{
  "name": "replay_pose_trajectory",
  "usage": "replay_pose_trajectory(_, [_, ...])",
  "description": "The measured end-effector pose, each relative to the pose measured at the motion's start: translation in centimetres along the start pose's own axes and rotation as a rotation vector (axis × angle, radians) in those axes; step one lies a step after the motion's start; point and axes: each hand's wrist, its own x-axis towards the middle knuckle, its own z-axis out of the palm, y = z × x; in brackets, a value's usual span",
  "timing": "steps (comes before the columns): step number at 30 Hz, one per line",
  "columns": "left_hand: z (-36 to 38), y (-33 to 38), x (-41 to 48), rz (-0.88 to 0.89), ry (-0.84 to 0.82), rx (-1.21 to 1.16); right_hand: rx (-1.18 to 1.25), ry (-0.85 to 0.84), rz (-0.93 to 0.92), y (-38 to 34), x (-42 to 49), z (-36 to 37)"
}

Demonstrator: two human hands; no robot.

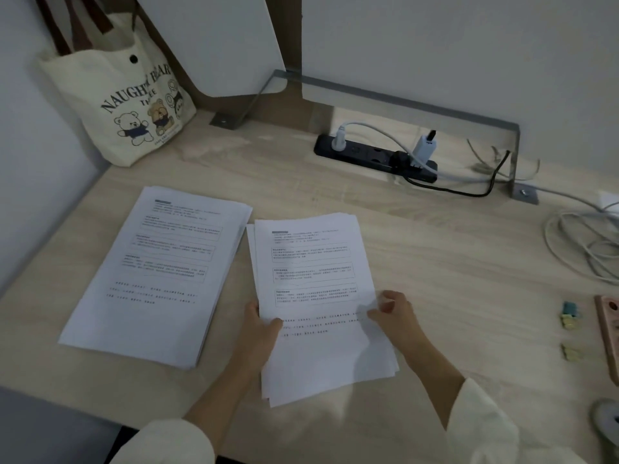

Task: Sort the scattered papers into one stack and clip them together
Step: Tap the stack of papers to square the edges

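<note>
Both hands are holding a sheaf of papers at mid-desk.

Head view: the sheaf is lying with its long axis running away from the person, heading at the far end, its sheets fanning unevenly at the near edge. The left hand is gripping its left edge, thumb on top; the right hand is pinching its right edge with curled fingers. A second stack is lying just to the left, angled, nearly touching. Bare desk is stretching rightward to the clips and back to the power strip.
</note>
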Motion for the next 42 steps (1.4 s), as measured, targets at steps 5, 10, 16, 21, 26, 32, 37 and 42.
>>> replay_pose_trajectory(5, [0.0,1.6,-1.4,0.091,-0.045,-0.020,0.168,-0.081,0.038,0.6,0.4,-0.4])
replay_pose_trajectory(10, [-0.5,4.5,-3.4,0.239,-0.114,-0.050,0.474,-0.292,-0.054,-1.5,-2.5,-3.4])
replay_pose_trajectory(16, [-1.8,8.0,-4.9,0.448,0.041,-0.111,0.609,-0.149,-0.363,-5.6,-4.6,-6.4])
replay_pose_trajectory(21, [-2.0,8.0,-4.9,0.483,0.087,-0.165,0.612,-0.095,-0.392,-6.7,-5.9,-5.6])
replay_pose_trajectory(26, [-1.7,7.5,-4.2,0.431,0.012,-0.163,0.584,-0.101,-0.290,-6.5,-6.0,-3.7])
replay_pose_trajectory(32, [-5.5,8.0,-1.9,0.392,0.063,-0.126,0.531,-0.105,-0.276,-9.1,-5.7,-1.8])
replay_pose_trajectory(37, [-11.9,6.8,0.7,0.294,0.131,-0.047,0.463,-0.160,-0.165,-11.8,-5.6,5.0])
replay_pose_trajectory(42, [-19.8,4.9,4.2,0.222,0.227,0.073,0.412,-0.264,-0.145,-15.9,-6.0,13.1])
